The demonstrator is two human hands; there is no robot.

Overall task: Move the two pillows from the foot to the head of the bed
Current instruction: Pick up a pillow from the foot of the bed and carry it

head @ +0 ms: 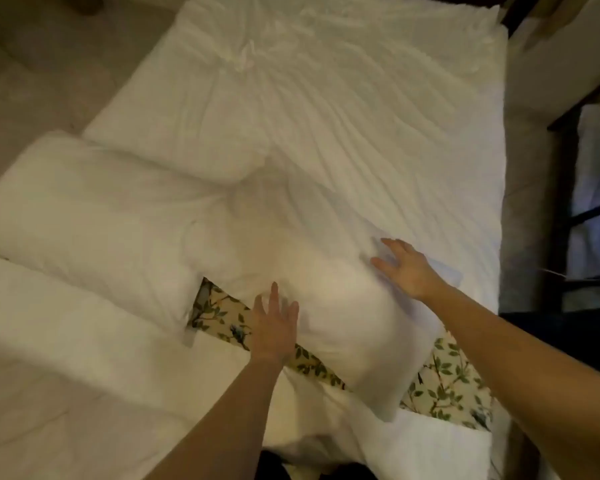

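Two white pillows lie across the near part of the bed. One pillow stretches to the left. The other pillow lies in the middle, blurred by motion. My left hand is at this pillow's near left edge, fingers spread. My right hand is at its far right side, fingers also spread. Neither hand grips the pillow; whether they touch it I cannot tell. The wrinkled white sheet covers the far part of the bed.
A floral runner crosses the bed under the pillows. A folded white duvet lies at the near left. A dark wooden frame stands to the right of the bed. Beige floor shows at the left.
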